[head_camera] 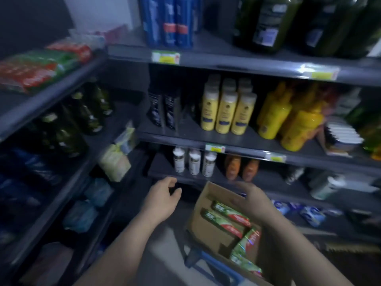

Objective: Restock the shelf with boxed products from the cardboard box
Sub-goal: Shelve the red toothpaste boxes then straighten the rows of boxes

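Two hands reach over an open cardboard box in front of dark store shelves.

The shelves (237,67) fill the view in a corner, stocked with yellow bottles (226,112) on the middle level and small white bottles (193,162) on the level below. The cardboard box (203,226) sits low at the centre right, below the white bottles, resting on a blue frame (208,263). The left hand (162,195) hovers just left of the box with its fingers loosely curled, holding nothing. The right hand (250,198) is over the far corner of the box, too blurred to tell whether it is open or gripping anything. Inside the box lie long green-and-red boxes (226,215), two side by side and more tilted nearer the person.
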`<control>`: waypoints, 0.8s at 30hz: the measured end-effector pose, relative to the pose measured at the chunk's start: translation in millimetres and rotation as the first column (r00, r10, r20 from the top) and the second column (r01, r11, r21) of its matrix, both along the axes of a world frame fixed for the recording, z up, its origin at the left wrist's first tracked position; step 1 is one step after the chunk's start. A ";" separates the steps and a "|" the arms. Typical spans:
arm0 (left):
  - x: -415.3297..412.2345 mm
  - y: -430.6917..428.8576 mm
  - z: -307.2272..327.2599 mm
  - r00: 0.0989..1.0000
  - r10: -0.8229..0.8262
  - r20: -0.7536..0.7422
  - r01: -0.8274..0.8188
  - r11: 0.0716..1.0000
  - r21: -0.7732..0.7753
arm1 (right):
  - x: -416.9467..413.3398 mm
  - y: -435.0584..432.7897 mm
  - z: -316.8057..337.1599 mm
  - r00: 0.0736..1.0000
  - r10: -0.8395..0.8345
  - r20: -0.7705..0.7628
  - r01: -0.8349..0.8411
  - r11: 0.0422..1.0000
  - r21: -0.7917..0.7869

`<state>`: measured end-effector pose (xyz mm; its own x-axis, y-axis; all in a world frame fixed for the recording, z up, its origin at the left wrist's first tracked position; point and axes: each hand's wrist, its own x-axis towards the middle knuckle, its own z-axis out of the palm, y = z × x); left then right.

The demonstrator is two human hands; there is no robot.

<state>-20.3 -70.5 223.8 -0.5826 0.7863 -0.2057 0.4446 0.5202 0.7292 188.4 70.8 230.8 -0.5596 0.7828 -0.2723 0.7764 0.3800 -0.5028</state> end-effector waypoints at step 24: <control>183.8 152.6 -317.1 0.886 -0.279 0.370 0.461 0.618 -0.637 | 181.8 78.8 -296.7 0.938 -0.230 0.260 0.328 0.832 -0.447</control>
<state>163.5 82.1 -93.3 -0.1436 0.4972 -0.8557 0.5967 0.7333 0.3259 370.2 149.6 -65.9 -0.2371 0.6427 -0.7285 0.9098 -0.1160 -0.3985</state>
